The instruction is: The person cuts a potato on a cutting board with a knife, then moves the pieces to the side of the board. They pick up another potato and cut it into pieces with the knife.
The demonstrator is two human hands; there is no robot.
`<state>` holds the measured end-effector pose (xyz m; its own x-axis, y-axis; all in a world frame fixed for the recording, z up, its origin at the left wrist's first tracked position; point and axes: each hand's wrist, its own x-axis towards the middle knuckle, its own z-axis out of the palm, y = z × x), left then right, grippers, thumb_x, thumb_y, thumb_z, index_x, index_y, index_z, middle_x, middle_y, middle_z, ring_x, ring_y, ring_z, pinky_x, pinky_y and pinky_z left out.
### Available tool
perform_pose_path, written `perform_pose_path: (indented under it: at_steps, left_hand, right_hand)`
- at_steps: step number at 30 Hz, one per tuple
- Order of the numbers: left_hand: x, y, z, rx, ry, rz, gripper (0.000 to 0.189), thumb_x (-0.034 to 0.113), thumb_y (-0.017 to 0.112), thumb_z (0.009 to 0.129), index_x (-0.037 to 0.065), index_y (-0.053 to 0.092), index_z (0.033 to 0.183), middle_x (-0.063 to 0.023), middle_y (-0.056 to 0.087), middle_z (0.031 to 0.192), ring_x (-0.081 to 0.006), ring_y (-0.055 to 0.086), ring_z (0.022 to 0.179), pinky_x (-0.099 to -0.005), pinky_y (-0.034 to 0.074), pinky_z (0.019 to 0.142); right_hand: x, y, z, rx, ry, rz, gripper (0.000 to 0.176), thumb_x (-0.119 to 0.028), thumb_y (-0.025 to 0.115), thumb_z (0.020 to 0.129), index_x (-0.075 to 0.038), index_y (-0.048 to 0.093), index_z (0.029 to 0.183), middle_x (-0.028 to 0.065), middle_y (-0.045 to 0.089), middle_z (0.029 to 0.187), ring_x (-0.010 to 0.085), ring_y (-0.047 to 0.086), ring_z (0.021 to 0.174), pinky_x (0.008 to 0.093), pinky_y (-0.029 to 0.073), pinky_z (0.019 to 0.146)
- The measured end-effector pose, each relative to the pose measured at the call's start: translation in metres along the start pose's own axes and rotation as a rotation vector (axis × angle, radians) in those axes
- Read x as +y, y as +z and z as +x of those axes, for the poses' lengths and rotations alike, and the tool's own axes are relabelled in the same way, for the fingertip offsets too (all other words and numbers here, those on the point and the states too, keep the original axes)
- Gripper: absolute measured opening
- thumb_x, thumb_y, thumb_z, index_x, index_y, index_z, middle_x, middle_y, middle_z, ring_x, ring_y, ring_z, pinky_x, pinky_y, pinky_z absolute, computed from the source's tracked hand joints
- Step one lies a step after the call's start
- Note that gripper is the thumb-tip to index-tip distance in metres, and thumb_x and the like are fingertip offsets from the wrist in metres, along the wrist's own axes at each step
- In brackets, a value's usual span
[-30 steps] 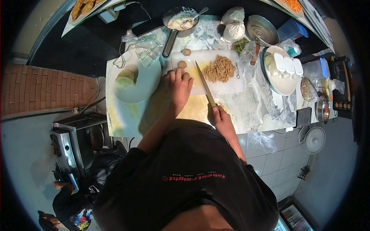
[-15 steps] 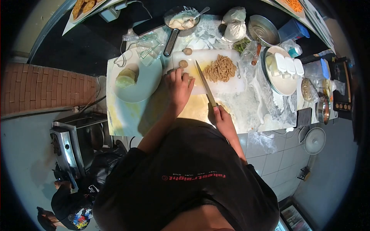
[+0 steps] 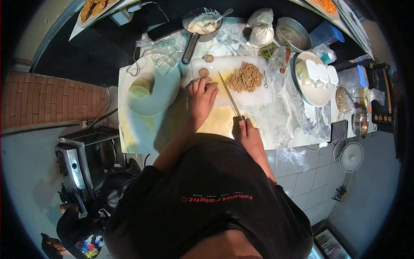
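My right hand [image 3: 249, 130] is closed around the handle of a long kitchen knife [image 3: 229, 93], whose blade slants up and left across the white cutting board [image 3: 254, 98]. Fingers bent, my left hand [image 3: 202, 100] presses on a small brown food piece, probably a meatball, at the board's left side; the fingers mostly cover it. Just above them lies a round brown meatball [image 3: 204, 72], and another meatball [image 3: 208, 58] rests at the board's top edge. Right of the blade is a heap of brown strips [image 3: 245, 77].
On the left, a large plate [image 3: 161, 101] carries a cabbage piece [image 3: 140, 89]. A pan [image 3: 189, 48] with white batter stands behind the board. To the right are a plastic bag [image 3: 278, 62] and a plate [image 3: 317, 98] with white-lidded containers [image 3: 321, 72]. Another person [image 3: 79, 231] is at lower left.
The fingers of my left hand have shifted slightly on the food piece. The knife stays in nearly the same place, left of the strips; the whole view has moved very slightly.
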<state>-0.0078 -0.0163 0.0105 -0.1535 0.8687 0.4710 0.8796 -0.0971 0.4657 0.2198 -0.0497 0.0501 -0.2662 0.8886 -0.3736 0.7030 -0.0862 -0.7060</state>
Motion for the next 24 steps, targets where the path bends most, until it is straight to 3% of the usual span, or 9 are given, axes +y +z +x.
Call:
perform_pose_path:
  at_steps: [2,10,15,19,24]
  left_hand:
    - [0.001,0.000,-0.002,0.007,-0.019,0.013,0.021,0.017,0.076,0.082,0.013,0.072,0.102,-0.0028,0.059,0.119,-0.0258,0.052,0.116,-0.0419,0.037,0.099]
    - [0.004,0.004,0.003,-0.015,-0.036,0.021,0.019,0.020,0.076,0.084,0.013,0.072,0.101,-0.0028,0.059,0.119,-0.0256,0.051,0.117,-0.0432,0.036,0.099]
    - [0.006,-0.002,-0.002,0.122,-0.052,-0.074,0.013,0.016,0.074,0.085,0.009,0.071,0.095,-0.0046,0.060,0.116,-0.0262,0.053,0.114,-0.0430,0.038,0.097]
    - [0.000,-0.012,-0.018,0.116,0.014,-0.059,0.010,0.014,0.074,0.085,0.006,0.069,0.090,-0.0059,0.060,0.115,-0.0272,0.055,0.110,-0.0429,0.040,0.095]
    - [0.006,-0.025,-0.021,-0.090,0.043,-0.155,0.024,0.016,0.077,0.083,0.008,0.066,0.102,-0.0064,0.060,0.115,-0.0284,0.055,0.108,-0.0430,0.041,0.095]
  right_hand:
    - [0.000,0.003,-0.001,0.033,0.008,-0.108,0.041,-0.036,0.043,0.108,0.002,0.056,0.115,0.0336,0.063,0.075,0.0539,0.063,0.078,0.0594,0.047,0.067]
    - [-0.002,0.009,0.000,-0.026,-0.001,-0.086,0.043,-0.036,0.041,0.108,0.004,0.055,0.116,0.0344,0.064,0.077,0.0551,0.062,0.079,0.0590,0.049,0.068]
    - [-0.010,0.003,-0.001,-0.013,0.031,-0.095,0.042,-0.036,0.042,0.108,0.004,0.055,0.114,0.0341,0.064,0.077,0.0554,0.062,0.079,0.0589,0.049,0.068]
    - [-0.008,-0.003,0.001,-0.009,0.039,-0.045,0.042,-0.035,0.042,0.108,0.004,0.055,0.114,0.0336,0.064,0.076,0.0550,0.062,0.079,0.0585,0.048,0.067]
    - [-0.004,-0.004,0.004,0.004,0.032,-0.046,0.040,-0.034,0.043,0.108,0.004,0.055,0.115,0.0334,0.063,0.074,0.0542,0.062,0.079,0.0583,0.047,0.066]
